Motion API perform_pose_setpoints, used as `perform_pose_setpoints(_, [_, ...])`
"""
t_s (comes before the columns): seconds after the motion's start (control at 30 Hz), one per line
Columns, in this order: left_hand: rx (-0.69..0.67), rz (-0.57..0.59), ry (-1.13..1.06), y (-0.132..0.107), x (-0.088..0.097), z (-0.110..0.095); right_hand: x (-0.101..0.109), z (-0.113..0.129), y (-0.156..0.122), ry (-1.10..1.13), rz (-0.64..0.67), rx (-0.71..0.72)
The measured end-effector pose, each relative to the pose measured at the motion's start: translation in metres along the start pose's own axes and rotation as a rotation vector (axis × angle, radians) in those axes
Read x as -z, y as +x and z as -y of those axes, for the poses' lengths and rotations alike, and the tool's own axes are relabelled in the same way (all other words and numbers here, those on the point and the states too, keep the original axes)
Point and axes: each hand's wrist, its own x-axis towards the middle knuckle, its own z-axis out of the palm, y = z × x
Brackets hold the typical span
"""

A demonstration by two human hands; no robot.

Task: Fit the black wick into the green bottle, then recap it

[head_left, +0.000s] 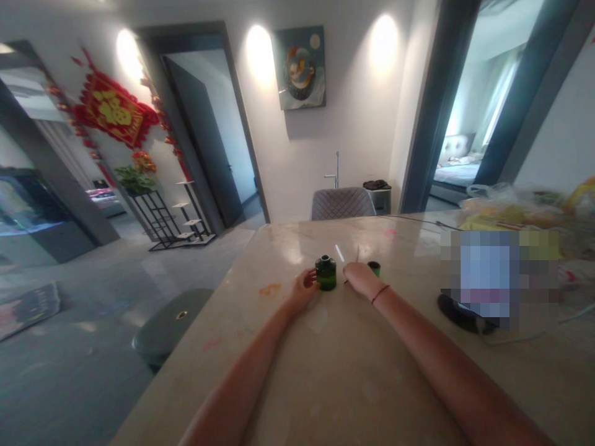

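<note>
Resting on the marble-topped desk (353, 378), the left hand (303, 290) had its fingers curled against a dark green bottle (326, 274) — whether they truly gripped it could not be told. The right hand (361, 277) lay just beside, fingers bunched by a thin pale stick (357, 254), its hold unclear. Just beyond stood a small green piece (374, 268) — likely a cap, apart from the bottle, whose top looked open.
</note>
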Motion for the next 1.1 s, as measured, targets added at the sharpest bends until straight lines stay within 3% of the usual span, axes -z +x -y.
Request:
perform_pose_setpoints(0.2, [0.004, -0.011, 0.021, 0.001, 0.001, 0.002, -0.002, 0.002, 0.002, -0.035, -0.018, 0.003])
perform_pose_setpoints(0.3, [0.009, -0.016, 0.038, 0.001, 0.001, 0.003, 0.001, -0.001, 0.003, -0.043, -0.102, 0.013])
perform_pose_setpoints(0.43, [0.002, 0.003, 0.039, 0.001, 0.002, 0.004, 0.016, -0.008, 0.005, 0.148, -0.474, -0.038])
perform_pose_setpoints(0.53, [0.005, -0.011, 0.051, 0.002, 0.002, 0.004, 0.035, -0.015, 0.004, 0.484, -0.817, -0.098])
perform_pose_setpoints(0.6, [-0.001, -0.008, 0.046, 0.001, 0.002, 0.005, 0.047, -0.022, 0.001, 0.704, -0.935, -0.129])
perform_pose_setpoints(0.73, [-0.011, -0.001, 0.029, 0.0, 0.001, 0.005, 0.061, -0.034, -0.004, 0.937, -0.966, -0.15])
perform_pose_setpoints(0.93, [-0.006, -0.002, 0.054, 0.001, 0.002, 0.006, 0.056, -0.038, -0.006, 0.919, -0.848, -0.127])
perform_pose_setpoints(1.1, [-0.001, -0.019, 0.14, 0.002, 0.002, 0.008, 0.053, -0.039, -0.004, 0.958, -0.848, -0.167])
